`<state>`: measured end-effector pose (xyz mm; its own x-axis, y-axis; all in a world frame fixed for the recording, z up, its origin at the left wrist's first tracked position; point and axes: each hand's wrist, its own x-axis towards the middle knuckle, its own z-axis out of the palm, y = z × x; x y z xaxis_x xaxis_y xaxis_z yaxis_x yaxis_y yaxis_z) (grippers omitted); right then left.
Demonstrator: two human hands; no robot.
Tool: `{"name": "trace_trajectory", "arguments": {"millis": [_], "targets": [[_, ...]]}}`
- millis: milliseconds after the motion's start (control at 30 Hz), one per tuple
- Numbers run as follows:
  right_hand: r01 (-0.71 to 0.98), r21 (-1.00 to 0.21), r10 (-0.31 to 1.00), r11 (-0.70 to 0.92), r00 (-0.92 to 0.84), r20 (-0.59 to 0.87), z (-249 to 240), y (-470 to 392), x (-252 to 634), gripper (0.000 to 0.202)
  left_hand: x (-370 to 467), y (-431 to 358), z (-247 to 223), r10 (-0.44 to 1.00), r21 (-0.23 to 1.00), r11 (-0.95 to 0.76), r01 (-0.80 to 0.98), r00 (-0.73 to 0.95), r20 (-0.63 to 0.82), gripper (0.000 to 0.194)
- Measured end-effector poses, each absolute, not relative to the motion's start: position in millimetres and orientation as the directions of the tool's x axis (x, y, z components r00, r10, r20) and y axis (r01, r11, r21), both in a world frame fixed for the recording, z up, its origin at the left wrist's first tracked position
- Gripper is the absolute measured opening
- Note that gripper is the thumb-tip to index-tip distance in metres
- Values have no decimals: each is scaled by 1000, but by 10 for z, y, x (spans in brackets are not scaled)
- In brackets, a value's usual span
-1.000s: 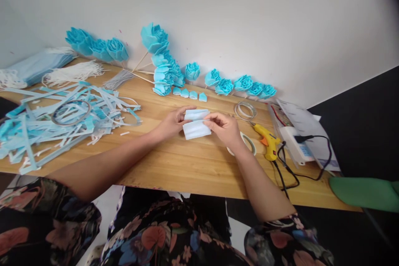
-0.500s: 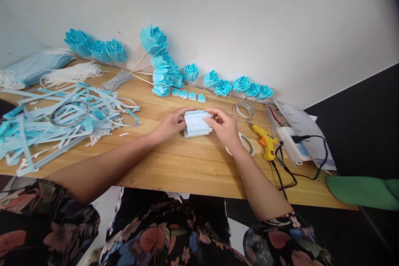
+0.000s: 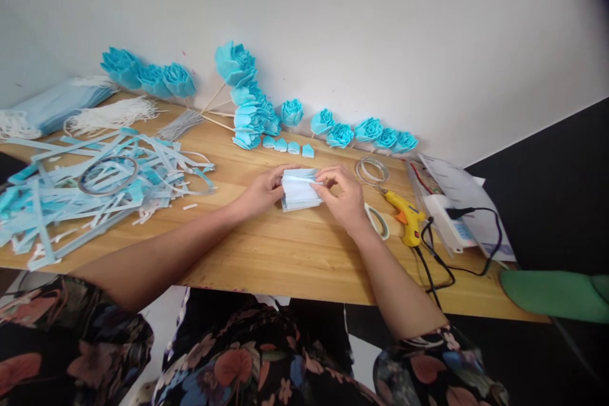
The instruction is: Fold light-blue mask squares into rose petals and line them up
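the left hand (image 3: 265,192) and right hand (image 3: 341,195) are grasping pale sheets (image 3: 300,194) over the tabletop (image 3: 285,257), hiding their side edges; overlap is obscuring the count. four petal pieces (image 3: 294,148) are lying beyond, one glue gun (image 3: 408,217) rightward.

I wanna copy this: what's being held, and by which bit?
Pale sheets: left fingers at their left edge, right fingers at their right edge.

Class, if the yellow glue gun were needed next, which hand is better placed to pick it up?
Probably the right hand: it is closer to the glue gun, which lies to its right. The left hand is farther off. Both hold the pale blue sheets.
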<state>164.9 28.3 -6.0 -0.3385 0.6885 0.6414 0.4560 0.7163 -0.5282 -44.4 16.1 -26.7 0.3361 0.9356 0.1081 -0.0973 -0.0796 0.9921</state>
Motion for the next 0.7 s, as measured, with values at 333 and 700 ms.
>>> {"name": "trace_trajectory", "arguments": {"millis": [333, 700], "targets": [[518, -348, 570, 782, -368, 735, 9, 263, 1632, 8, -445, 144, -209, 944, 990, -72, -120, 311, 107, 50], [465, -667, 809, 582, -241, 537, -95, 230, 1634, 6, -435, 105, -169, 938, 947, 160, -278, 340, -59, 64]]}}
